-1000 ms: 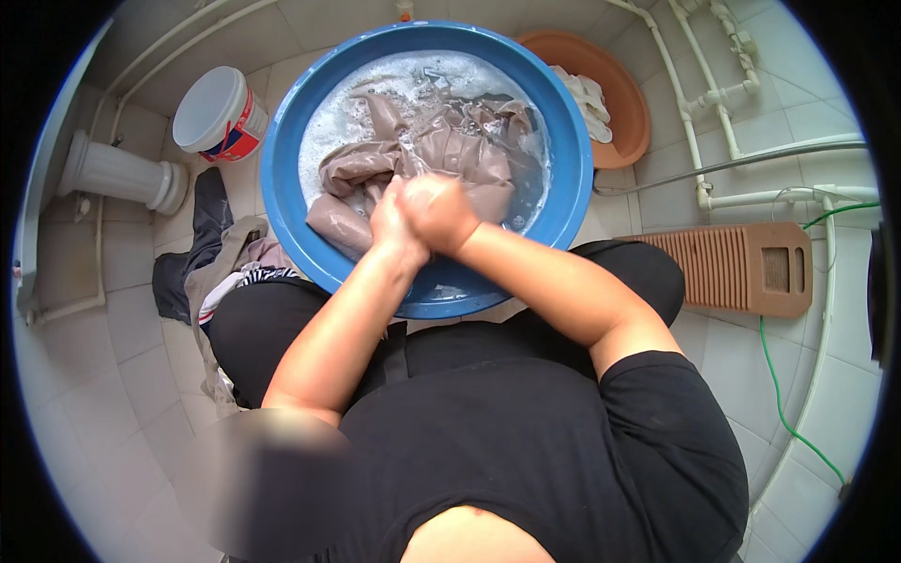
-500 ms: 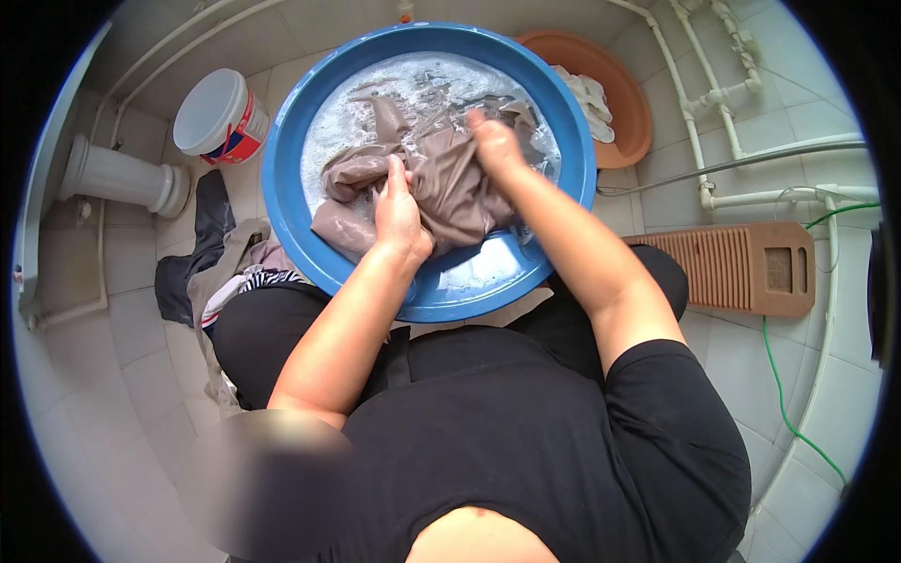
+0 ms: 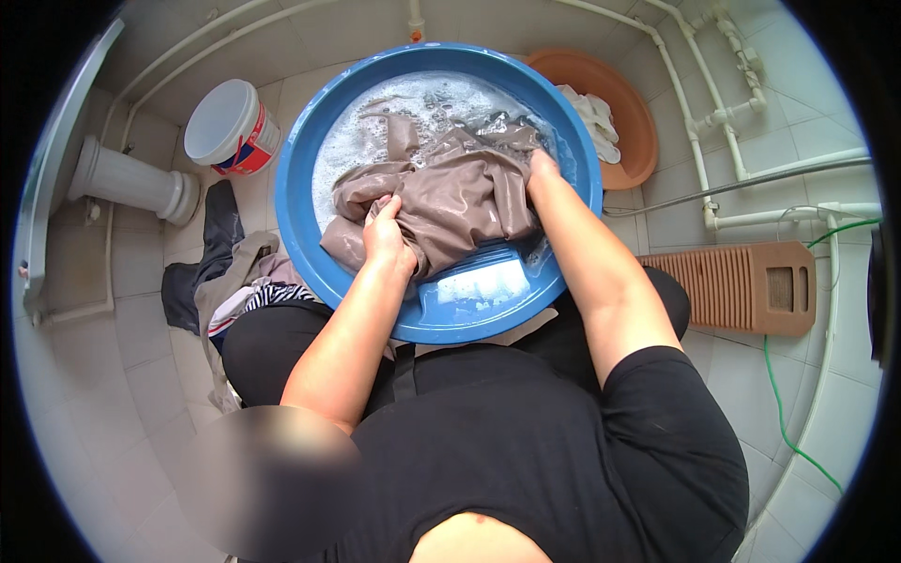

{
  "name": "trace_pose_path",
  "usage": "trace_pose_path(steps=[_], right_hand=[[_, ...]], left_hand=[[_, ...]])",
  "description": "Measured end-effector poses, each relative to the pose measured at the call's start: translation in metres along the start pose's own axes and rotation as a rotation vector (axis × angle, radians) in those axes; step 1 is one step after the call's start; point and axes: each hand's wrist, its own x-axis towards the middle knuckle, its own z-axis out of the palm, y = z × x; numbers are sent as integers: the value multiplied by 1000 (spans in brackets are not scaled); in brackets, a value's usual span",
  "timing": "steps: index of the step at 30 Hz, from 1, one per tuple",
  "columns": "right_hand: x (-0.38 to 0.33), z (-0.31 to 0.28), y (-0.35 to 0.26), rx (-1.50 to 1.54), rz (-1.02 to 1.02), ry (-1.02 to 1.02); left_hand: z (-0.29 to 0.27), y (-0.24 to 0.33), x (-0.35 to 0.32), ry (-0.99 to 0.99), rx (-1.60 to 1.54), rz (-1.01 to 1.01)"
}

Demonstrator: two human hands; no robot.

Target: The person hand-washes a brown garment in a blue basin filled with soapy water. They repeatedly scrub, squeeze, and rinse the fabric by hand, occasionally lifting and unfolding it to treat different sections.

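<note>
Left hand (image 3: 388, 246): grips the brown cloth (image 3: 469, 205) on its near left side.
Right hand (image 3: 542, 171): at the cloth's right edge, fingers hidden; I cannot tell its grip.
Brown cloth: in sudsy water (image 3: 342, 150) inside the blue basin (image 3: 298, 192).

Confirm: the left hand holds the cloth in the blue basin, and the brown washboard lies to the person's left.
Wrong side: the head view shows the brown washboard to the person's right. The left hand does hold the cloth in the blue basin.
</note>
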Motion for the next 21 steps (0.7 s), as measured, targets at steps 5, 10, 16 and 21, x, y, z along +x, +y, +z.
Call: trace_pose_path(steps=[5, 10, 16, 21], right_hand=[[-86, 45, -24, -493, 149, -383], [-108, 63, 9, -1392, -732, -317], [-105, 46, 21, -1720, -995, -554], [-39, 24, 10, -1839, -501, 103]], left_hand=[[-11, -2, 9, -52, -18, -26], [-7, -2, 8, -75, -20, -27], [-10, -1, 7, -58, 5, 19], [-8, 1, 4, -19, 66, 0]])
